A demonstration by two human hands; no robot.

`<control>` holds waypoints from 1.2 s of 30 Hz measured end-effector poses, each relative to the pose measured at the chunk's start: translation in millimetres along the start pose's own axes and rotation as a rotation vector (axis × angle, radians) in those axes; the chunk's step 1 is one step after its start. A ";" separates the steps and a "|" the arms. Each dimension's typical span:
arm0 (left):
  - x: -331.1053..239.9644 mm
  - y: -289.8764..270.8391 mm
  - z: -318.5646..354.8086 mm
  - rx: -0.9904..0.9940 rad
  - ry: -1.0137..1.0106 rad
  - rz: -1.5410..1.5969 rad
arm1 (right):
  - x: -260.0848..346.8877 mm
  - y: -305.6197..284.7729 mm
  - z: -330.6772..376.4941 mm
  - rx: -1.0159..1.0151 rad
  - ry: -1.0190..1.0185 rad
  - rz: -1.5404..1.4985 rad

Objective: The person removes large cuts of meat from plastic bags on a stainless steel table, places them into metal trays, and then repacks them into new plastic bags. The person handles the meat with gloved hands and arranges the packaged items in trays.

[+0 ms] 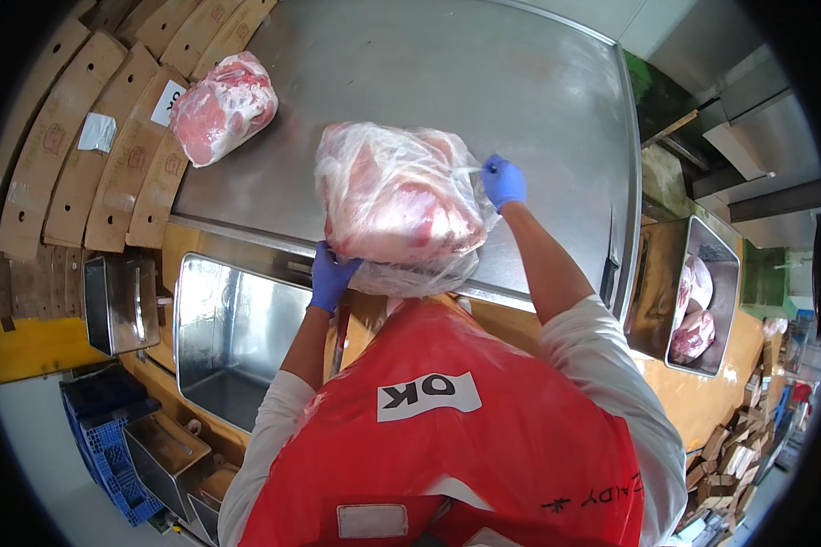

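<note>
Metal tabletop [566,118]: wrapped meat [397,205] lies at its near edge, between my hands, no distinct long axis. My right hand [504,182] pinches the plastic [420,278] just beside the right side; my left hand [333,276], nearer, touches the near-left corner, grip indeterminable.

Head-worn fisheye, near, facing down over hands [506,181] and metal table [410,68].

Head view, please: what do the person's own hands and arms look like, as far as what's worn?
The left hand and right hand wear matching blue-violet gloves that end around the wrists. Beyond them the forearms are uncovered, up to loose white sleeves. I see no cables, and no markings I can make out on gloves or sleeves.
</note>
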State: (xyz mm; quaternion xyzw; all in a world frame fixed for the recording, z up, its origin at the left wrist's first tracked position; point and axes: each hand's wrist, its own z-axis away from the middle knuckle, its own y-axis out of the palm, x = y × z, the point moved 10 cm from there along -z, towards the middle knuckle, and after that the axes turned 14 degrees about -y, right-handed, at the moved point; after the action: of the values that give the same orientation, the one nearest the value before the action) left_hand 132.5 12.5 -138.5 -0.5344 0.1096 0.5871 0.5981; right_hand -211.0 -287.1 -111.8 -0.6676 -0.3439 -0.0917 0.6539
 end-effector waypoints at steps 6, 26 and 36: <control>12.1 4.7 11.7 0.249 -0.196 0.507 | -120.0 13.0 69.3 -0.092 0.254 -0.025; -48.1 9.4 54.9 0.473 -0.296 0.580 | 16.8 34.6 182.7 0.509 0.262 -0.625; -273.5 -78.4 41.3 -0.089 0.814 0.074 | 93.2 -89.0 74.9 0.020 0.305 -1.209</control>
State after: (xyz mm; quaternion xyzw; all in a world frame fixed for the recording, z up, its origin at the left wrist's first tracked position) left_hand 97.9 -95.4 125.6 -0.7442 0.3308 0.3529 0.4606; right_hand -217.4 -193.6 4.0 -0.3281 -0.5645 -0.5368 0.5344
